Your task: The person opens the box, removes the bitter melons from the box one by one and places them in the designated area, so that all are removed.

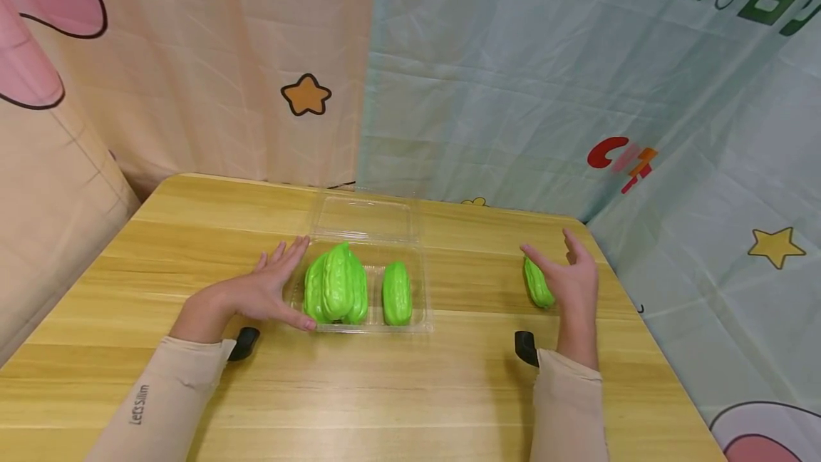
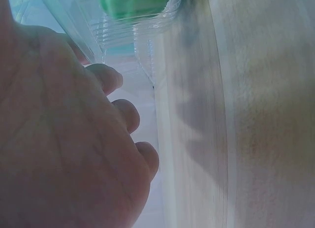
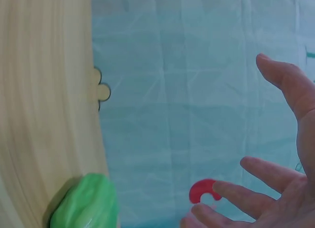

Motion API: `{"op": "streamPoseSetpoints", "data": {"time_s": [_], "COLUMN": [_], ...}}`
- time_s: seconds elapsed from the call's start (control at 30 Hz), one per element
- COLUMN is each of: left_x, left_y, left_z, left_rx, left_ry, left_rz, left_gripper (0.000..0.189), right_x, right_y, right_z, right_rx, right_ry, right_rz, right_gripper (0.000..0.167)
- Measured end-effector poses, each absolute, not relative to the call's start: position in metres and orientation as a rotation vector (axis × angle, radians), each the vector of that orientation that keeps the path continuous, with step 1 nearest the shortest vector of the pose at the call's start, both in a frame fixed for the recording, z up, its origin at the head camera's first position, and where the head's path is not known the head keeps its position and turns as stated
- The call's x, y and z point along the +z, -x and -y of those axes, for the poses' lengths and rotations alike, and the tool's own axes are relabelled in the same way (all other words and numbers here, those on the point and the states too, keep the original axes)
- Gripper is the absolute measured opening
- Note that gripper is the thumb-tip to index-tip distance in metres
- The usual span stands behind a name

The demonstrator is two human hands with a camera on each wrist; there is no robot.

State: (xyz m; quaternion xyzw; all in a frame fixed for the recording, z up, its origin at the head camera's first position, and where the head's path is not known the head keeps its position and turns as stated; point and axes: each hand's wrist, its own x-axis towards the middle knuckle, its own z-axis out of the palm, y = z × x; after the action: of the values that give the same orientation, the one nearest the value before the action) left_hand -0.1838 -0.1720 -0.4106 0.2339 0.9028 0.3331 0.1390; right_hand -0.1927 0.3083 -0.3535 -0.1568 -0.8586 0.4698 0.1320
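On the table lies a clear plastic clamshell box (image 1: 420, 316), its lid (image 1: 365, 216) folded back behind it. Inside, a bulky bright green, ridged, star-fruit-like piece or close group (image 1: 336, 287) fills the left part. A narrower green ridged fruit (image 1: 397, 294) lies to its right. My left hand (image 1: 259, 292) is at the box's left side, thumb and fingers spread along it; the left wrist view shows fingers at the clear wall (image 2: 81, 31). At the right, my right hand (image 1: 574, 284) hovers with spread fingers, holding nothing, beside another green ridged fruit (image 1: 537, 284), partly hidden behind it.
The wooden table (image 1: 385, 391) ends at a back edge close behind the lid. Printed cloth curtains (image 1: 481, 91) hang behind and to the right of it. A black wrist mount (image 1: 526, 348) sticks out at the right wrist, another black mount (image 1: 244, 344) at the left.
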Motion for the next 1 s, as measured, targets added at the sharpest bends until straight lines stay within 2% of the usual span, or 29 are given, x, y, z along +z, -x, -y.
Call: {"op": "streamPoseSetpoints", "data": {"time_s": [1.0], "left_x": [-0.407], "left_y": [0.182], "left_z": [0.171], "left_rx": [0.967], "left_ry": [-0.667], "left_rz": [-2.604], "left_gripper": [0.145], "right_x": [-0.353], "right_y": [0.194], "right_z": [-0.237], "right_rx": [1.879], "right_ry": [-0.017], "right_rz": [2.54], "right_gripper": [0.094]}}
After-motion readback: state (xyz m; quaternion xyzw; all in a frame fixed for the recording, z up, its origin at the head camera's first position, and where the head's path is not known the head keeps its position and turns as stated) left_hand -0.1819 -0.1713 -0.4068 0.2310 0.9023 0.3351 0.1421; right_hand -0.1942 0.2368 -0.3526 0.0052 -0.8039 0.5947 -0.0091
